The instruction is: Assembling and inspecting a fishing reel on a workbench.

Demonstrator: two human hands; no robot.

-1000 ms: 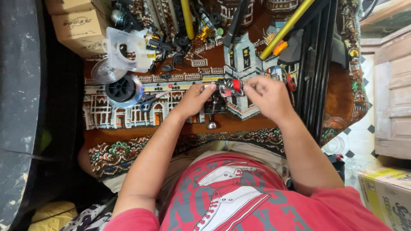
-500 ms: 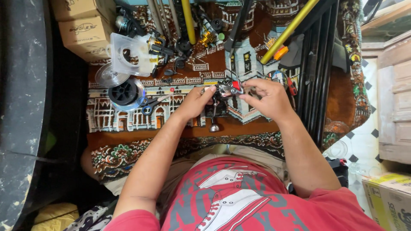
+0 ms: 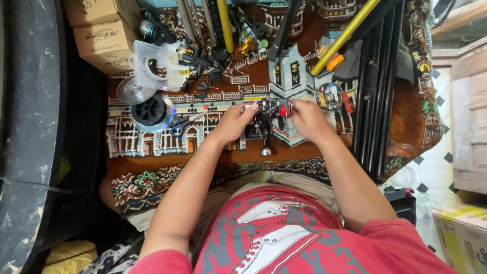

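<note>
A black and silver metal fishing reel with a red band [image 3: 271, 109] sits between the two hands, lifted just above a brown woven rug patterned with pale buildings [image 3: 152, 142]. The left hand [image 3: 234, 123] closes on the reel's left end, thumb and forefinger pinched around a small part there. The right hand [image 3: 308, 117] wraps the reel's right end, fingers curled over its body. The reel's thin crank arm with a round silver knob [image 3: 266, 150] hangs down below the grip, toward the person's lap, clear of both palms.

One reel is in hand. On the rug to the left lie one black plastic line spool [image 3: 148, 110] and one clear round spool [image 3: 129, 91], touching each other, with one pair of black-handled scissors [image 3: 180, 125] just beside the black spool. Above them stands one clear plastic container [image 3: 154, 66]. Two brown cardboard boxes [image 3: 104, 30] are stacked at the upper left corner. Two yellow rods [image 3: 345, 35] show at the top, one upright and one slanted, and a bundle of black rods [image 3: 378, 91] runs along the right side of the rug; their exact number cannot be told. One small round case with coloured bits inside [image 3: 329, 95] lies just beside the right hand's knuckles.
</note>
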